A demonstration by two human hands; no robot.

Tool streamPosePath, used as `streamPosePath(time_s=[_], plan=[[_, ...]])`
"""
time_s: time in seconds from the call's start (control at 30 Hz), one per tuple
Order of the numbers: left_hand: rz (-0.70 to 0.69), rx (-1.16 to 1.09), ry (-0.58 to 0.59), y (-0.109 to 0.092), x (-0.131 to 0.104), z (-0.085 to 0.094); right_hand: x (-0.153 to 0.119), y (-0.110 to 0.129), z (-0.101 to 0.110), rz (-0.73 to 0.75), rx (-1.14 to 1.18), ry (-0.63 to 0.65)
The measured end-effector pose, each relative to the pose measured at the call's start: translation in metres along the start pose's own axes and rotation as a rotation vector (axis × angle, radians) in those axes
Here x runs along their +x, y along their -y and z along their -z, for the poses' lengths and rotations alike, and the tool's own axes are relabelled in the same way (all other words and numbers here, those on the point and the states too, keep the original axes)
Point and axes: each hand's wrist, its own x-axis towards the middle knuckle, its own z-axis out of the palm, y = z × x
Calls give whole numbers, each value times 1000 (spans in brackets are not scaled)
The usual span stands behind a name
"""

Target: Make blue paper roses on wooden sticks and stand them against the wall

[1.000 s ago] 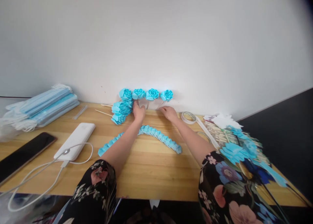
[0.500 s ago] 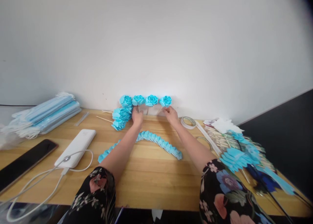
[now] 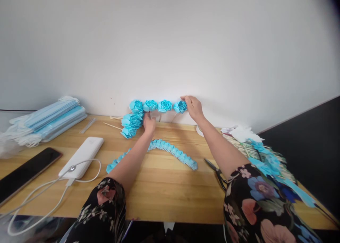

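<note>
At back of table (image 3: pixel 164 193), by wall (image 3: pixel 170 59) – 4 blue flowers (image 3: pixel 164 105) in a row, seemingly done; pleated blue strip (image 3: pixel 173 150) nearer, prob. left to do. R hand (image 3: pixel 194 108): fingers curved by end bloom (image 3: pixel 179 107); L hand (image 3: pixel 149 123) under 2nd from L – whether either pinches, can't tell.

Light makes the wall (image 3: pixel 159 59) bright, mostly low in the middle, and grayer at the left. A soft shadow lies on the far table (image 3: pixel 159 197). The flowers (image 3: pixel 165 105) look a bit fuzzy.
</note>
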Motion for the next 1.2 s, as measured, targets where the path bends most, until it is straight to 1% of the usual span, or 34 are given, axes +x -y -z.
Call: streamPosePath(time_s=[0.07, 0.17, 0.27, 0.37, 0.53, 0.67, 0.73, 0.87, 0.93, 1.0, 1.07, 1.2], plan=[[1, -3, 2, 1, 1, -1, 5, 6, 3, -29, -45, 30], [8, -4, 1, 2, 2, -1, 8, 13, 6, -73, -190, 113], [17, -3, -4, 2, 2, -1, 9, 18, 9, -64, -320, 187], [25, -7, -6, 3, 2, -1, 11, 21, 11, -50, -365, 232], [31, -18, -6, 2, 3, -1, 17, 21, 12, -34, -378, 283], [33, -17, -6, 2, 3, -1, 18, 18, 12, -6, -356, 258], [33, -16, -8, 1, 2, -1, 16, 12, 12, 14, -282, 187], [30, -16, -15, 2, 2, -2, 7, -1, 14, 52, -94, -6], [27, -17, -19, 3, 2, -2, 2, -1, 14, 86, -101, -69], [22, -20, -21, 4, 2, -2, -2, 4, 12, 148, -137, -101], [10, -23, -20, 4, 2, -2, -5, 14, 8, 238, -188, -63], [-15, -27, -21, 3, 1, -2, -7, 36, -6, 402, -359, 104]])
